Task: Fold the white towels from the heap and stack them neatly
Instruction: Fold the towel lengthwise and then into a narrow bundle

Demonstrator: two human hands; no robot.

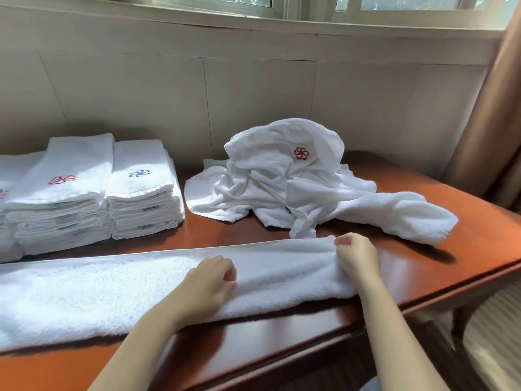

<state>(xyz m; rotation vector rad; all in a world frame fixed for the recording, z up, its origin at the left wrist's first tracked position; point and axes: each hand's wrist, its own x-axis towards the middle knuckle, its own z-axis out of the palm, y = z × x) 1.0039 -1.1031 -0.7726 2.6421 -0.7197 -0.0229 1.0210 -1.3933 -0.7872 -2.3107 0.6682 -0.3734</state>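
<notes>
Since the white towel point(112, 289) along the front edge of the table point(423, 266) looks soft and limp, its corners seem the best hold. The right hand point(356, 255) pinches its right end; the left hand point(208, 286) grips its middle.

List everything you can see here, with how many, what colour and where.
long towel: one, white, folded into a strip across the table's near side
towel heap: one, white, red flower emblem on top, back of the table, right of centre
folded towel stacks: two whole and a third cut off at the left edge, white with red or blue emblems, table's left
table: one, reddish-brown wood
wall panels: several, beige, behind the table
window: one, pale frame, top edge
curtain: one, brown, far right
left hand: one, grips the long towel near its middle
right hand: one, pinches the long towel's right end
</notes>
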